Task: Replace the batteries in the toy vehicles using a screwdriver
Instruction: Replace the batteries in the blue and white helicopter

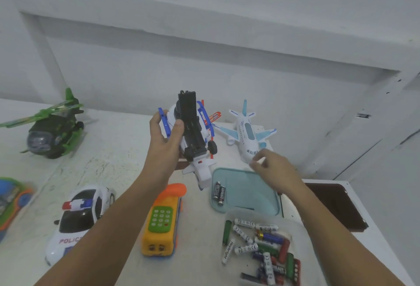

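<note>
My left hand (164, 142) grips a white and blue toy helicopter (200, 140) upside down above the table, its black underside with the battery bay facing me. My right hand (275, 169) hovers over the far edge of a teal tray (247, 191) and pinches a small white object, blurred, that looks like a battery (259, 161). Two black batteries (218, 193) lie in the tray's left part. A clear tub (295, 224) at the front right holds several loose batteries. A thin dark screwdriver (281, 202) shows beside the tray, partly hidden by my right forearm.
A white and light-blue toy airplane (246, 134) sits behind the tray. A police car (79, 217) and an orange-yellow phone bus (162, 222) lie at the front. A green helicopter (53, 131) stands at far left, and a colourful toy (11, 201) at the left edge. A dark opening (336, 206) is at right.
</note>
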`<state>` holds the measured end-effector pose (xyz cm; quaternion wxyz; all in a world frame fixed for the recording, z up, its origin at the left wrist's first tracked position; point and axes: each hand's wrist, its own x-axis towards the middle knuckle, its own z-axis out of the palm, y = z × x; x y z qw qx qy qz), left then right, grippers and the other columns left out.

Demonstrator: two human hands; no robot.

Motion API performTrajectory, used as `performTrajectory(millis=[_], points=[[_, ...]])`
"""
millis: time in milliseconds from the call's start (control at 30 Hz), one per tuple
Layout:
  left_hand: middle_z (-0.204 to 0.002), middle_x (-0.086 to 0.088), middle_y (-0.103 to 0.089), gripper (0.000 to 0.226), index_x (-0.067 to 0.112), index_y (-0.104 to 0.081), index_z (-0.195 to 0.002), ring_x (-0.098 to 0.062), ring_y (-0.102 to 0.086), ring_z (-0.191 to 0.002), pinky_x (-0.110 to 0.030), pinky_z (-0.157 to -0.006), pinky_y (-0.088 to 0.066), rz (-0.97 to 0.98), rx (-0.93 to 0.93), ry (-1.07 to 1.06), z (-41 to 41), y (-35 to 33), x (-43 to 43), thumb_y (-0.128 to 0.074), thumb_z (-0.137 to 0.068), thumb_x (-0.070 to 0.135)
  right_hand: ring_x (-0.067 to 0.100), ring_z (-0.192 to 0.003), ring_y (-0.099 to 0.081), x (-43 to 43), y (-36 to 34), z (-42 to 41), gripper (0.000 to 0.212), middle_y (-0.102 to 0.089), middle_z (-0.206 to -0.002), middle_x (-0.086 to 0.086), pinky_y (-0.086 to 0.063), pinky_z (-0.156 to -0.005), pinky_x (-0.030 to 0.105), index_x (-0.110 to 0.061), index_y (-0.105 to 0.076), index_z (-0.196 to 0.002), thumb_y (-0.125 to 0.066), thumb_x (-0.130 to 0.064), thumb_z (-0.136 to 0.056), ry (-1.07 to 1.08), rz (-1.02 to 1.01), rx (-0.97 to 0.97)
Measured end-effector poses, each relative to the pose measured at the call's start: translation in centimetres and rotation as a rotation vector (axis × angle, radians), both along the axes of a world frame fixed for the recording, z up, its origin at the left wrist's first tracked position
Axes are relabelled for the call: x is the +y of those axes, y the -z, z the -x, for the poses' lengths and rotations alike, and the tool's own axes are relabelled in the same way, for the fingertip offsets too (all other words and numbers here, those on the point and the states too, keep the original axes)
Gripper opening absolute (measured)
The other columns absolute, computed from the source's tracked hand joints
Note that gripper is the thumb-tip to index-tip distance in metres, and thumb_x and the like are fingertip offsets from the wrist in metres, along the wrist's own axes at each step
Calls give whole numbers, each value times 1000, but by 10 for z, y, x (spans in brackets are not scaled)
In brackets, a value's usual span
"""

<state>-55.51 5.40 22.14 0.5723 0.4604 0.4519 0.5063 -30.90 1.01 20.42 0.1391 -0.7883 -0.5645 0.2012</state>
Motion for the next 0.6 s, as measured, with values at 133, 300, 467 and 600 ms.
performTrajectory(millis=[133, 300, 467, 600], points=[[-78, 9, -76, 41, 46, -26, -139, -15, -73, -65, -27, -50, -56, 2, -26, 37, 6, -2, 3, -43, -102, 43, 9, -60, -60, 9, 7, 48, 20, -66, -82, -2, -44, -47, 19, -18, -63, -106, -60, -34, -93, -162, 361, 63], [-80, 8, -75, 37, 48, -28, -135, -15, -74, -68, -29, -51, -57, 2, -20, 49, 14, -2, 6, -43, -102, 42, 17, -66, -57, 10, 13, 71, 26, -62, -82, 2, -52, -62, 29, -7, -63, -106, -68, -24, -87, -158, 367, 14], [-73, 16, -74, 37, 48, -27, -134, -8, -73, -68, -24, -48, -54, 3, -26, 58, 20, 0, 6, -43, -102, 40, 20, -57, -61, 8, 20, 71, 16, -66, -66, 2, -52, -54, 27, -17, -53, -87, -68, -17, -84, -40, 353, 118], [-72, 19, -73, 38, 50, -26, -134, -7, -73, -67, -23, -48, -54, -2, -30, 67, 25, 0, 4, -43, -102, 39, 21, -50, -60, 6, 17, 67, 15, -67, -60, 7, -54, -51, 27, -12, -51, -95, -60, -7, -85, 74, 318, 273]])
